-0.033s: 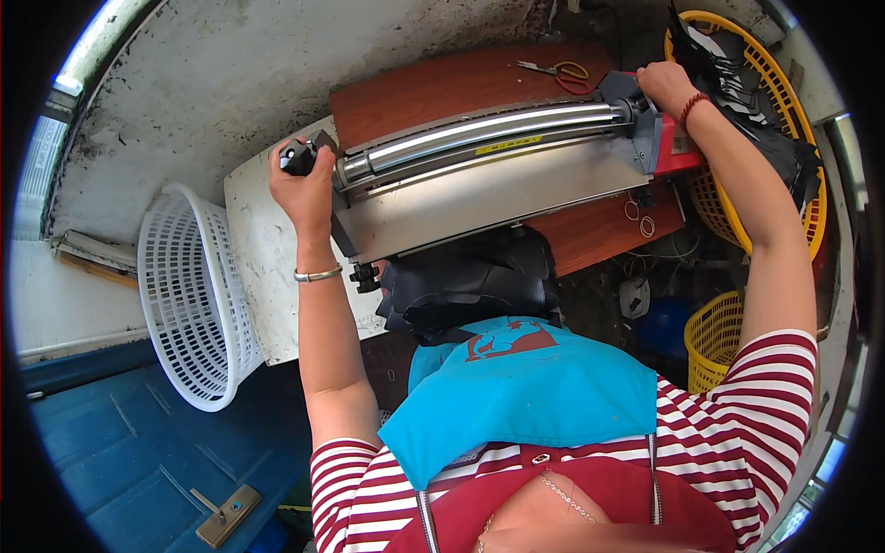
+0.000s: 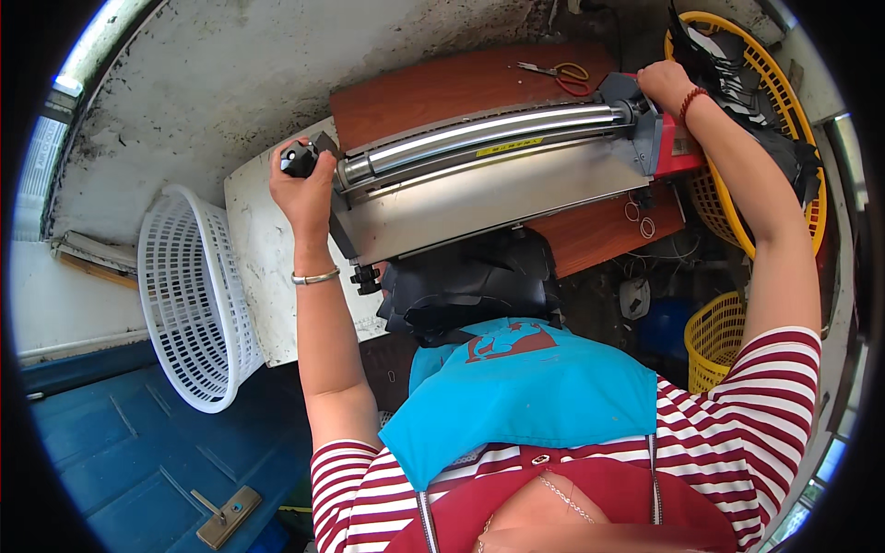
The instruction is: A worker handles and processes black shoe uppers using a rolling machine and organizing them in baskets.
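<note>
A roller machine [image 2: 502,207] with a long shiny metal roller and a flat metal plate lies across the tabletop in front of me. At its left end my left hand [image 2: 304,189] is wrapped round a black knob [image 2: 299,158]. My right hand [image 2: 666,85] is closed at the far right corner, above the red side housing [image 2: 678,157]; whatever its fingers grip there is hidden. Between the machine and my blue apron [image 2: 544,396] rests a stack of black sheets [image 2: 470,288], apparently on my lap. A smaller black knob [image 2: 366,278] sits below the machine's left end.
Scissors [image 2: 567,76] with red and yellow handles lie on the brown board [image 2: 433,92] behind the machine. A white basket [image 2: 198,295] leans at the left. A yellow basket [image 2: 811,120] of black and white pieces stands far right, with another yellow basket [image 2: 705,341] nearer.
My right forearm and elbow have shifted slightly to the right. Both hands stay at the two ends of the machine, and the machine looks unmoved.
</note>
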Motion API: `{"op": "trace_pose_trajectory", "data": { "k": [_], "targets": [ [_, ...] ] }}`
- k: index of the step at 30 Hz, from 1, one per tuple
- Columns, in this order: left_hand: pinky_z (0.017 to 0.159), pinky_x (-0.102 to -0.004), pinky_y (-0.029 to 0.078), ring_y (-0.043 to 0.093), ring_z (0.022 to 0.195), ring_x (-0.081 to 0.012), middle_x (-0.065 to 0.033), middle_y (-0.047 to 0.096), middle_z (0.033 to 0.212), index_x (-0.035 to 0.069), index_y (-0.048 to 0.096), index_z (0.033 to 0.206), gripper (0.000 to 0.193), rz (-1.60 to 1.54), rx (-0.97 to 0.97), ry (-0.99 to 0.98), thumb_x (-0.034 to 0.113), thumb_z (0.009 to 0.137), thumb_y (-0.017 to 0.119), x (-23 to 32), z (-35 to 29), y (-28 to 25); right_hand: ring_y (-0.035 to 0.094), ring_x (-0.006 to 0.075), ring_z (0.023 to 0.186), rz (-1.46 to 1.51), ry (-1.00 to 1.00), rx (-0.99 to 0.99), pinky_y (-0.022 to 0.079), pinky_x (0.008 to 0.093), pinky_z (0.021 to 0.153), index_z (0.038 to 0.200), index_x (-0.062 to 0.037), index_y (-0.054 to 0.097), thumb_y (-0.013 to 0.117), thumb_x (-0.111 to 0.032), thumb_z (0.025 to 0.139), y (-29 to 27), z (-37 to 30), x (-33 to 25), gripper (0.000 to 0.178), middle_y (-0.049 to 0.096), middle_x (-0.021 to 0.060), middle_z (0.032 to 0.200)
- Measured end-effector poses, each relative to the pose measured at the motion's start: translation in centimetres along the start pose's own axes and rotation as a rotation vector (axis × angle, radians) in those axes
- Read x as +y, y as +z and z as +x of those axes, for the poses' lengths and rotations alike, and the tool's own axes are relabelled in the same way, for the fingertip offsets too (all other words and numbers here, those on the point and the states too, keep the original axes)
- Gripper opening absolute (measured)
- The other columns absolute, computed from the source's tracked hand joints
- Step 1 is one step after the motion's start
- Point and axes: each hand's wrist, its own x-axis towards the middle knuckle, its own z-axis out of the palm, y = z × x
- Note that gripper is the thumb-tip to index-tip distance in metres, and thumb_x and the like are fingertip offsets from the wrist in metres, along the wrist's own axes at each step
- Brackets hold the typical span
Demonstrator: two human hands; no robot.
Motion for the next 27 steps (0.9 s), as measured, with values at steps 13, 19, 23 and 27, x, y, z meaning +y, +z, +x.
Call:
{"op": "trace_pose_trajectory", "data": {
  "k": [13, 19, 23, 27],
  "targets": [
    [0.102, -0.0366, 0.037, 0.056, 0.106, -0.0198, -0.0079, 0.065, 0.102, 0.007, 0.063, 0.091, 0.029, 0.322, -0.095, 0.032, 0.017, 0.068, 0.077, -0.9, 0.5, -2.0, 0.070, 0.0276, 0.080, 0.019, -0.071, 0.279, 0.056, 0.0376, 0.066, 0.091, -0.0052, 0.067, 0.063, -0.006, 0.076, -1.7, -2.6, -1.5, 0.016, 0.069, 0.0144, 0.082],
    [0.106, -0.0372, 0.034, 0.059, 0.100, -0.0182, -0.0063, 0.066, 0.098, 0.005, 0.061, 0.091, 0.028, 0.210, -0.091, 0.204, 0.011, 0.069, 0.076, -1.5, 1.5, -1.5, 0.070, 0.0251, 0.078, -0.066, -0.083, 0.157, 0.056, 0.0378, 0.062, 0.091, -0.0047, 0.067, 0.068, -0.009, 0.073, -2.7, -0.2, -0.2, 0.019, 0.069, 0.0138, 0.080],
    [0.113, -0.0384, 0.024, 0.056, 0.110, -0.0201, -0.0066, 0.066, 0.104, 0.007, 0.058, 0.088, 0.026, 0.126, -0.516, 0.187, 0.006, 0.067, 0.075, -0.1, 4.0, -3.5, 0.071, 0.0219, 0.078, 0.000, -0.089, -0.701, 0.056, 0.0354, 0.061, 0.073, -0.0029, 0.073, 0.079, -0.012, 0.049, -5.7, 2.3, 0.2, 0.026, 0.071, 0.0141, 0.082],
    [0.111, -0.0380, 0.027, 0.054, 0.111, -0.0210, -0.0064, 0.064, 0.106, 0.008, 0.059, 0.089, 0.028, 0.165, -0.659, 0.131, 0.008, 0.067, 0.076, 0.1, 3.6, -4.2, 0.070, 0.0263, 0.077, 0.055, -0.086, -0.477, 0.056, 0.0375, 0.059, 0.075, -0.0012, 0.070, 0.074, -0.006, 0.055, -4.1, -0.3, -0.3, 0.021, 0.069, 0.0166, 0.079]
  ]
}}
